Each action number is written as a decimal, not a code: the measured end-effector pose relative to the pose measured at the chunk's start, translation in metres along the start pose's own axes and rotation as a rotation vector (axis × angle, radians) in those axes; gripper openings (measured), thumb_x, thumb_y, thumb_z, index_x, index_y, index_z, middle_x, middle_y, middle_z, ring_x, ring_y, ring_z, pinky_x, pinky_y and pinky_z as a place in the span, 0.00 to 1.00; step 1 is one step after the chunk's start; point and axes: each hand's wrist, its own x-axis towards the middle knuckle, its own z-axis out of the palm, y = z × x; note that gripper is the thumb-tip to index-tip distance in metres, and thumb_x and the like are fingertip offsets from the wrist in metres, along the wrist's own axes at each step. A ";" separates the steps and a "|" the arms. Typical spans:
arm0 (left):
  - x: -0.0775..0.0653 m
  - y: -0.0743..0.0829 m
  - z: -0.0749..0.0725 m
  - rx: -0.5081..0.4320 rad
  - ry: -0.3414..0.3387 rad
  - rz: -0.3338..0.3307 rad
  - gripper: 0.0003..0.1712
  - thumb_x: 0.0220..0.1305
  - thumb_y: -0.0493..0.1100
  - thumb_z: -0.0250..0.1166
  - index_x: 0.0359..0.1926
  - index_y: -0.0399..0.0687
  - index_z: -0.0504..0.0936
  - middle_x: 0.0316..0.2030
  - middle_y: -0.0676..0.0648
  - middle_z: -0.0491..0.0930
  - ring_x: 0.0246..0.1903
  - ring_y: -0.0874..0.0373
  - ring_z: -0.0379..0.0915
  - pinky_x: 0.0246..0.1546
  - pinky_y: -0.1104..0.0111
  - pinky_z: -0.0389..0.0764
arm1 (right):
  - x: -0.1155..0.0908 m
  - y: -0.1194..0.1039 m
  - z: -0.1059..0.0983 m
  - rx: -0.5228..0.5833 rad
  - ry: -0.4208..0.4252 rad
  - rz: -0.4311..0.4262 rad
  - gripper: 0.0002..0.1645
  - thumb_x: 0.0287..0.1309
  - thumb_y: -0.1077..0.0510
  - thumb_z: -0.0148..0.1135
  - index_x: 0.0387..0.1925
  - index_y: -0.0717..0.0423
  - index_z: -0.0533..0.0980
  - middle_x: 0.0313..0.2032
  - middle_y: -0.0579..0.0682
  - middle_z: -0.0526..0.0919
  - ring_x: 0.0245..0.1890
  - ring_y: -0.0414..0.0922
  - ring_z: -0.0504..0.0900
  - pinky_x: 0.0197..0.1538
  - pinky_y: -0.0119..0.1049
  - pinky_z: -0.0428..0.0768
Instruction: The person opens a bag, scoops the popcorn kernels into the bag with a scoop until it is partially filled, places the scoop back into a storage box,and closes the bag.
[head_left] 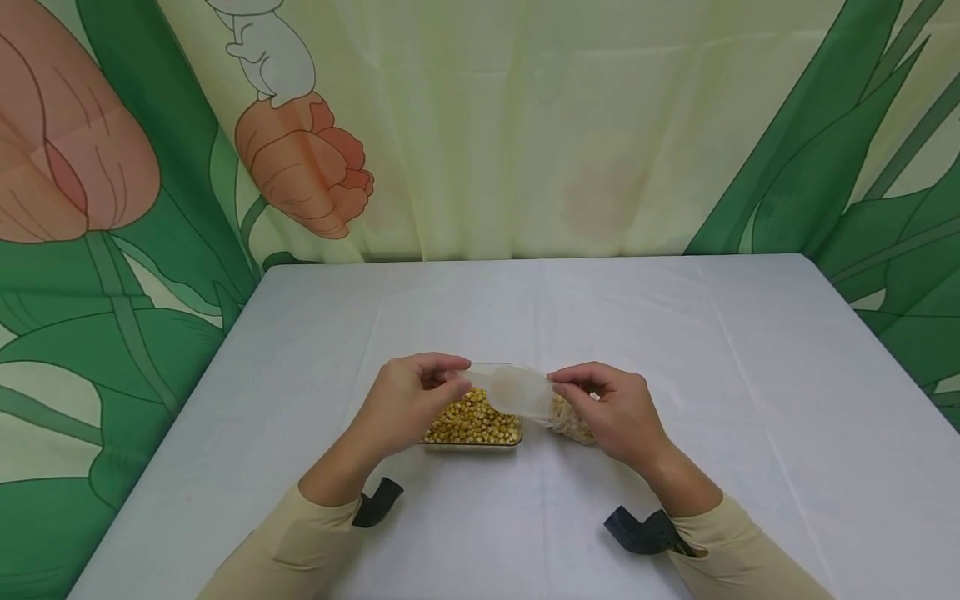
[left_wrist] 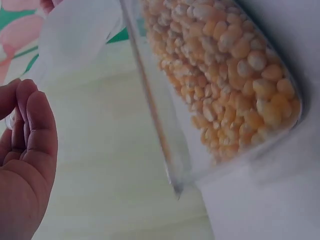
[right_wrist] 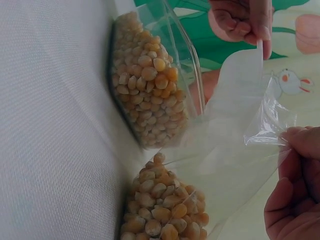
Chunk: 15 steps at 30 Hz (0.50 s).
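A see-through plastic bag (right_wrist: 225, 145) stretches between my two hands, its upper part frosted white (head_left: 517, 390). My left hand (head_left: 412, 396) pinches the frosted edge at one end between thumb and fingertips. At the opposite end, my right hand (head_left: 618, 408) pinches the bag's clear rim, where the film wrinkles. Corn kernels (right_wrist: 165, 205) fill the bag's bottom, low beside a clear container (head_left: 472, 446). Yellow kernels (left_wrist: 230, 70) lie piled inside that container. In the head view the left hand and the bag's top overlap its far part.
A white cloth covers the table (head_left: 360, 317). Behind it hangs a printed curtain (head_left: 562, 125) with flowers and leaves. Dark wrist mounts (head_left: 647, 532) stick out from both beige sleeves (head_left: 288, 546), low over the cloth.
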 end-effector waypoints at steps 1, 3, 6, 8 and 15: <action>0.000 -0.001 -0.002 -0.004 -0.002 -0.004 0.12 0.64 0.38 0.70 0.48 0.42 0.87 0.30 0.51 0.81 0.31 0.57 0.77 0.29 0.70 0.76 | 0.000 0.000 0.000 0.002 0.000 -0.001 0.09 0.56 0.72 0.68 0.36 0.59 0.86 0.34 0.48 0.88 0.31 0.37 0.81 0.30 0.29 0.78; -0.001 -0.002 -0.007 -0.014 -0.004 -0.012 0.12 0.64 0.38 0.69 0.49 0.43 0.86 0.31 0.51 0.81 0.32 0.57 0.78 0.30 0.69 0.77 | 0.000 0.000 0.000 0.004 -0.001 -0.002 0.09 0.56 0.72 0.69 0.36 0.59 0.86 0.34 0.47 0.88 0.31 0.37 0.81 0.30 0.29 0.78; -0.003 -0.006 -0.014 -0.031 -0.008 -0.029 0.13 0.65 0.39 0.69 0.49 0.43 0.86 0.31 0.49 0.81 0.34 0.56 0.80 0.33 0.67 0.80 | 0.001 0.000 0.001 0.008 -0.007 0.004 0.09 0.56 0.72 0.69 0.36 0.58 0.86 0.34 0.47 0.88 0.30 0.38 0.80 0.30 0.28 0.77; -0.006 -0.010 -0.018 -0.035 -0.010 -0.041 0.13 0.65 0.39 0.68 0.50 0.42 0.86 0.32 0.49 0.81 0.35 0.54 0.81 0.36 0.65 0.81 | 0.001 0.000 0.001 0.006 -0.013 0.011 0.09 0.56 0.72 0.69 0.37 0.58 0.86 0.34 0.47 0.88 0.30 0.38 0.80 0.30 0.28 0.77; -0.014 -0.020 -0.039 -0.013 0.019 -0.073 0.15 0.67 0.42 0.68 0.52 0.42 0.85 0.33 0.47 0.80 0.37 0.53 0.83 0.40 0.63 0.81 | 0.000 -0.001 0.002 -0.003 -0.021 0.030 0.09 0.57 0.72 0.68 0.37 0.58 0.86 0.34 0.48 0.88 0.31 0.39 0.80 0.31 0.28 0.77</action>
